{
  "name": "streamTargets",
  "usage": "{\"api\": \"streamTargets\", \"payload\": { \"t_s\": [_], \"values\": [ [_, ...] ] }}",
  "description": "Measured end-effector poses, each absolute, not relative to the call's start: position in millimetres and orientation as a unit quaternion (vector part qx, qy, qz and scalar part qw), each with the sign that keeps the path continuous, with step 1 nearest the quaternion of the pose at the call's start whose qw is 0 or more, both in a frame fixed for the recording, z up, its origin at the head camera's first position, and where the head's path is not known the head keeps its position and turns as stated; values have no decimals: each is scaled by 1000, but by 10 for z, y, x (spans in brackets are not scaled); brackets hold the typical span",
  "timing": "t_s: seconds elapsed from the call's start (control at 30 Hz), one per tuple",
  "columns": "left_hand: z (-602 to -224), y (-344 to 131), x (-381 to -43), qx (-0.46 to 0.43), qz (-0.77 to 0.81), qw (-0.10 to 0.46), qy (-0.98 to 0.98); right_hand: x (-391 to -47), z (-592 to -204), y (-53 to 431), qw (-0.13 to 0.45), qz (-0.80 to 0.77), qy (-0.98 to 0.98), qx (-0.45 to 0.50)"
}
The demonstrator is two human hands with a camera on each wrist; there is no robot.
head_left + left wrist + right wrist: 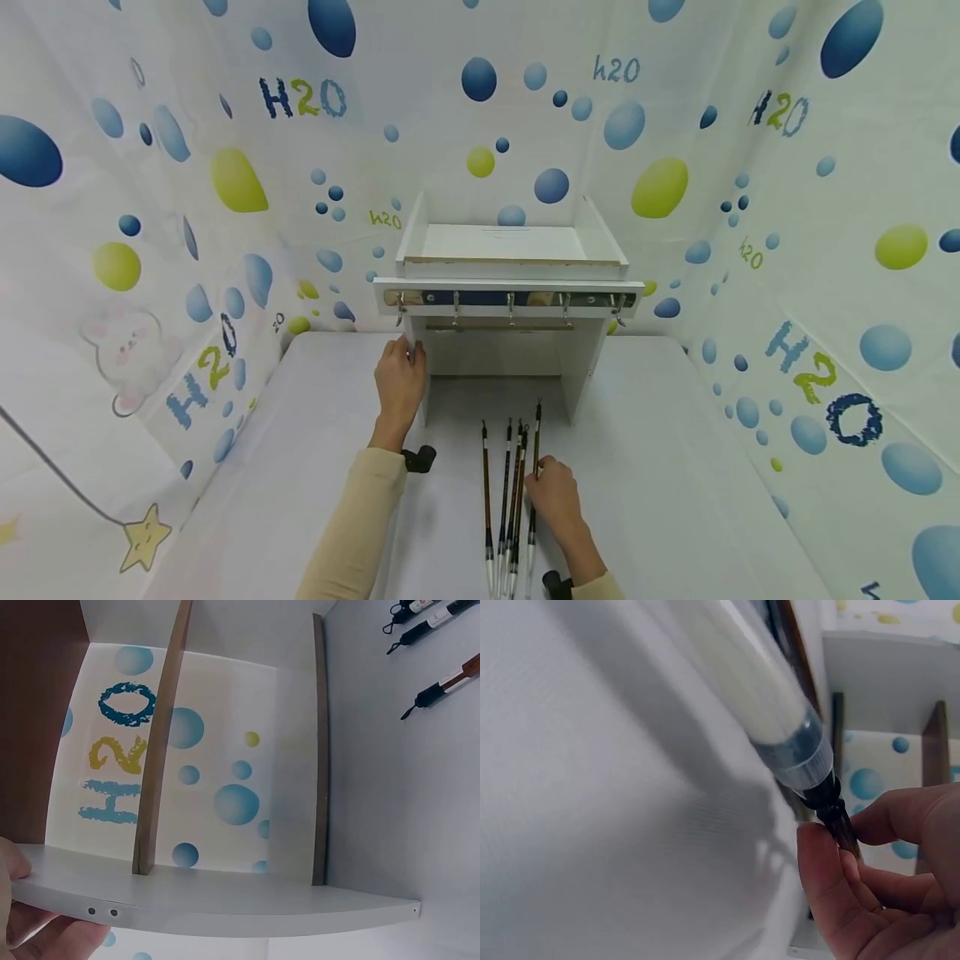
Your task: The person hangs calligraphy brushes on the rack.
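My left hand (400, 379) grips the left side panel (225, 904) of a small white shelf rack, thumb and fingers on either side of its edge in the left wrist view. With thumb and fingers, my right hand (557, 493) pinches a calligraphy brush (537, 417) by its dark handle. That brush has a clear cap (799, 754) over its pale bristles and a hanging loop at its far end. Left of it, several more capped brushes (502, 492) lie roughly parallel on the white tabletop, loops toward the rack.
Across the rack's front runs a rail (480, 298) with several metal hooks (512, 308) below an upper tray (510, 242). The rack stands at the back of the white table (660, 467). Behind and beside it hangs a curtain (420, 67) with blue and green dots.
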State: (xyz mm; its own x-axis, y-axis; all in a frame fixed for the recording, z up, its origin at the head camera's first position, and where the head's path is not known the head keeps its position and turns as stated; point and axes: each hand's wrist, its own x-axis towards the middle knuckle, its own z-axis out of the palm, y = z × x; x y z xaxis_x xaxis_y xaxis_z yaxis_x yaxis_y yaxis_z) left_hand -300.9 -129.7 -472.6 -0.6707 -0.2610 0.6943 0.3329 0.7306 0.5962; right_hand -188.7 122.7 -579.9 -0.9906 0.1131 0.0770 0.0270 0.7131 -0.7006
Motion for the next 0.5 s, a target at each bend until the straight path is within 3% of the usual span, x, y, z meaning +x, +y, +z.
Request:
{"api": "streamTargets", "payload": {
  "t_s": [0.5],
  "values": [
    [-4719, -1296, -3017, -27, -354, 421, -835, -1813, -5339, 1360, 129, 403, -905, -39]
  ]
}}
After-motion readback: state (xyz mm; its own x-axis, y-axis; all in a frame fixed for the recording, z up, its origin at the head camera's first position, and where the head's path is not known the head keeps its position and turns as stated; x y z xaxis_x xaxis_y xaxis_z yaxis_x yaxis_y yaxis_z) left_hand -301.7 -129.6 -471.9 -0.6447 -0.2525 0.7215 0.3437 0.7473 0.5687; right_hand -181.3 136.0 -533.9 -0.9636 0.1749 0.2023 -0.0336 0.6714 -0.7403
